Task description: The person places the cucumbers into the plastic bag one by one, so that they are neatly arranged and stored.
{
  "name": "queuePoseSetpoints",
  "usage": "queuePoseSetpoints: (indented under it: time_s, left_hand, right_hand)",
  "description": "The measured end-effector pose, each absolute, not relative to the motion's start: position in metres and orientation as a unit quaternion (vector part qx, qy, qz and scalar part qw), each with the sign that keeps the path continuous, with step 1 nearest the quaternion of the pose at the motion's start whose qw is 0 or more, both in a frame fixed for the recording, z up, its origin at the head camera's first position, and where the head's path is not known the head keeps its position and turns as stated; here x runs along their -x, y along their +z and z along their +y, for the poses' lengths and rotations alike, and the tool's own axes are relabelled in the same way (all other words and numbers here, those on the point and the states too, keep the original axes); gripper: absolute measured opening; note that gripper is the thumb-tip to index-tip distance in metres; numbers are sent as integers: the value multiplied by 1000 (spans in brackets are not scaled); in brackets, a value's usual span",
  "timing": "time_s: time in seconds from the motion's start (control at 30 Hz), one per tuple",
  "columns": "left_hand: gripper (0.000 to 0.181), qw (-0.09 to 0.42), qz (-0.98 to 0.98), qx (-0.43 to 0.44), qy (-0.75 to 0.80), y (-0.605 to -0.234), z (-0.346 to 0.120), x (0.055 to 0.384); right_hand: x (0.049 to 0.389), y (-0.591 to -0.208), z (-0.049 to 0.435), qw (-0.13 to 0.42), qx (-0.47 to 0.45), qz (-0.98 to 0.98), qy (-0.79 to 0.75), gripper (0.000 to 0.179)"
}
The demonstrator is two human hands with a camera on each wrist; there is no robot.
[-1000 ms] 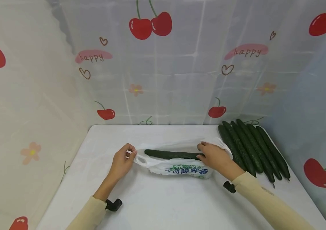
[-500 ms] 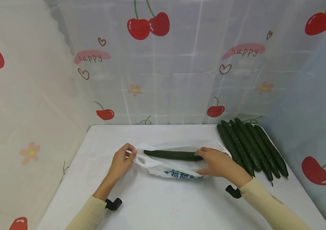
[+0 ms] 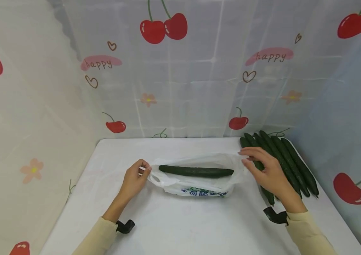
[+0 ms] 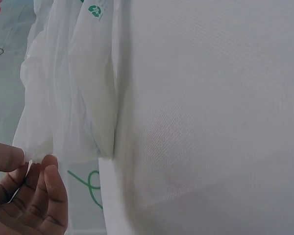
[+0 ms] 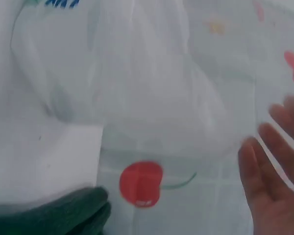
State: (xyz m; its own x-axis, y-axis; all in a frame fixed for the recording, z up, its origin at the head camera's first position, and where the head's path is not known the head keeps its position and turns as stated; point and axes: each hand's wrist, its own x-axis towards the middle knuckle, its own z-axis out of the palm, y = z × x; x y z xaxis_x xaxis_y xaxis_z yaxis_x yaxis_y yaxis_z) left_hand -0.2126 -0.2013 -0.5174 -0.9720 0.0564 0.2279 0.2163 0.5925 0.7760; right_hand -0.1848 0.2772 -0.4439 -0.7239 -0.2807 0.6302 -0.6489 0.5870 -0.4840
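A dark green cucumber [image 3: 196,171] lies lengthwise in the mouth of a white plastic bag [image 3: 174,187] with blue and green print. At the bag's left end, my left hand [image 3: 135,179] pinches its edge; the left wrist view shows thumb and fingertips on the thin plastic [image 4: 63,93]. My right hand [image 3: 269,173] is off the cucumber, its fingers spread beside the bag's right end, in front of the loose cucumbers. In the right wrist view these fingers [image 5: 257,171] are loosely extended near the bag's edge [image 5: 152,83]; whether they touch it I cannot tell.
Several more cucumbers [image 3: 298,163] lie side by side at the table's back right, partly behind my right hand. The white table [image 3: 180,223] is bordered by hanging sheets [image 3: 193,88] printed with cherries at the back and both sides.
My right hand has let go of the cucumber and moved right, to the bag's right end. The cucumber stays in the bag. My left hand keeps its pinch.
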Motion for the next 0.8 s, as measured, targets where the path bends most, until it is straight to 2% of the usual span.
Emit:
queuePoseSetpoints:
  time_s: [0.07, 0.13, 0.23, 0.3, 0.37, 0.47, 0.8]
  left_hand:
    - [6, 90, -887, 77, -445, -517, -201, 213]
    - [6, 89, -886, 77, -448, -518, -201, 214]
    - [6, 87, -885, 77, -450, -517, -201, 214]
    - [6, 85, -885, 77, -450, -517, -201, 214]
    - [7, 86, -887, 78, -447, -516, -200, 214]
    - [7, 87, -888, 78, -444, -516, -200, 214]
    - [6, 86, -888, 79, -444, -515, -198, 214]
  right_hand:
    - [188, -448, 291, 290, -216, -855, 371, 33]
    - [188, -455, 304, 288, -142, -876, 361, 27]
    - [185, -470, 321, 210, -41, -924, 316, 35]
    - [183, -481, 330, 159, -4, -944, 288, 43]
    - [181, -493, 337, 128, 14, -953, 275, 47]
    - [181, -507, 342, 116, 29, -957, 263, 48]
    - [182, -530, 330, 149, 11, -972, 181, 52]
